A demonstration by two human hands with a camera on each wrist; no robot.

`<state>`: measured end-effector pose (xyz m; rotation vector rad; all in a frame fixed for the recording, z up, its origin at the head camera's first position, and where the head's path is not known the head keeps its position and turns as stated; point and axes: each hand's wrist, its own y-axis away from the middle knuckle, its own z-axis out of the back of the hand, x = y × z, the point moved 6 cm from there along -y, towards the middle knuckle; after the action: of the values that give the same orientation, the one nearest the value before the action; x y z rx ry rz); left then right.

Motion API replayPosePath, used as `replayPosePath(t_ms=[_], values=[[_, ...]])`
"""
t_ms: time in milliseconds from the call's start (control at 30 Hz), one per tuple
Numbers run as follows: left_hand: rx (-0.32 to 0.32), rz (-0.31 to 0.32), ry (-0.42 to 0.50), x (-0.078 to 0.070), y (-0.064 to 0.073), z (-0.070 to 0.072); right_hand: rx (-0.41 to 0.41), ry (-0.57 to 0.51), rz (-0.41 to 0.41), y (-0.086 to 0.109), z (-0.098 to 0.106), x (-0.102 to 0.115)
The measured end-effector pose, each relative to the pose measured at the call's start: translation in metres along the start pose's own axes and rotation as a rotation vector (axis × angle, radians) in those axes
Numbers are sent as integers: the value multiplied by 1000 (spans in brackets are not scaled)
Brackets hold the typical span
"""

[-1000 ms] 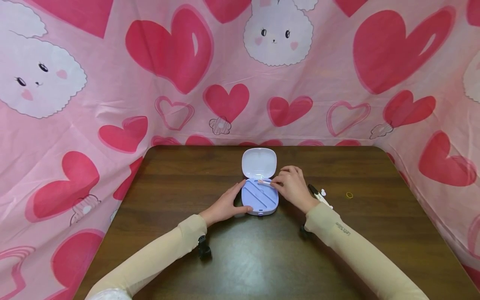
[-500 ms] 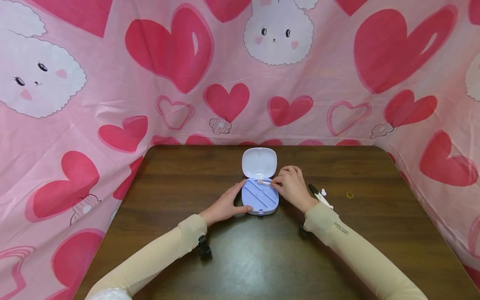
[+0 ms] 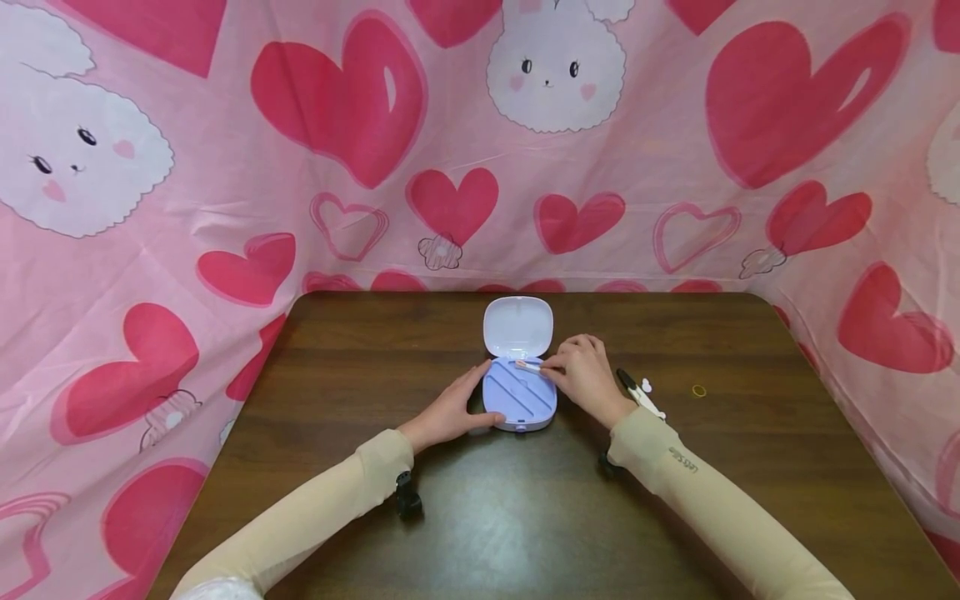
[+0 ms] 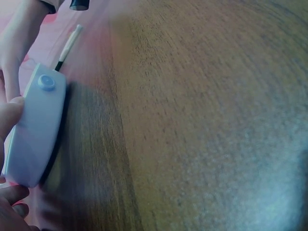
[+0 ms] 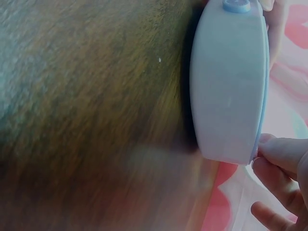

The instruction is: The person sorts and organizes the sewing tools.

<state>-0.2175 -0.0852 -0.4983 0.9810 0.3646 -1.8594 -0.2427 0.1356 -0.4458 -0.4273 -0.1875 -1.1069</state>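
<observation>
A lavender case [image 3: 510, 410] with diagonal grooves inside stands with its pale lid [image 3: 518, 327] raised at the back. My left hand [image 3: 447, 410] grips its left side, thumb at the front edge and fingers along the far left. Between thumb and fingertips, my right hand [image 3: 590, 375] pinches a small pale stick with a peach-coloured tip [image 3: 522, 364], lying over the case's back right part. In the right wrist view the pinching fingertips of the right hand [image 5: 284, 166] are right at the case rim; the stick is mostly hidden there. A round button [image 4: 46, 83] marks the case front.
Right of the case, a slender black-and-white tool [image 3: 642, 396] lies partly beside the right wrist. A small white piece [image 3: 647, 385] is next to it, and a thin yellow ring [image 3: 699, 390] lies farther right. A pink heart-patterned cloth [image 3: 457, 108] encloses the wooden table [image 3: 360, 350].
</observation>
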Motion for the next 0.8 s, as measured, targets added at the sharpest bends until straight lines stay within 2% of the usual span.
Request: replayPosePath(t_ms=[200,667,800], values=[[3,0,10,-1,1,0,-13,-30,-6,3,2,-4],[-9,-6,8,0,0,0,-128,-47,26,21,20,-23],[-6,-5,-1,0,0,0,-134,-54,8,27,24,-29]])
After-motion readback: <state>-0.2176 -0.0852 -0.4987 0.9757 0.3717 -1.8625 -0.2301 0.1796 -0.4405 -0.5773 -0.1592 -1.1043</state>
